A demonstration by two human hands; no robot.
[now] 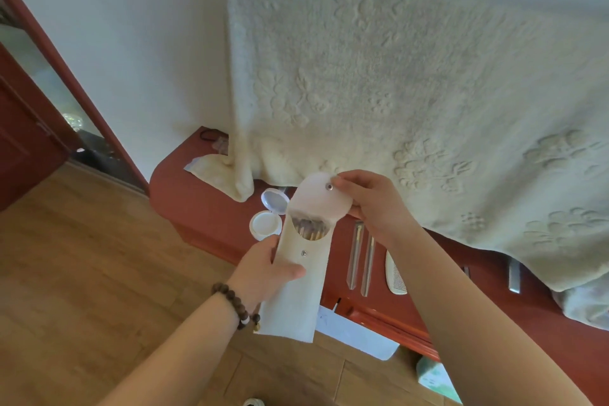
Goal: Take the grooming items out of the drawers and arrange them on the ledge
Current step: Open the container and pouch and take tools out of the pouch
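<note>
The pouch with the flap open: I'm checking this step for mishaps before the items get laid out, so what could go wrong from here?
1. The pouch is held over the floor, flap lifted by the right hand; if it tips, the brushes could slide out.
2. The left hand grips only its middle, so it could slip.
3. The open compact sits near the ledge edge, just behind the pouch, and might get knocked off.

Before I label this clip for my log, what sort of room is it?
Probably a bedroom at home: an embossed blanket drapes over a red wooden ledge, where a compact and comb lie, above a wood floor.
</note>
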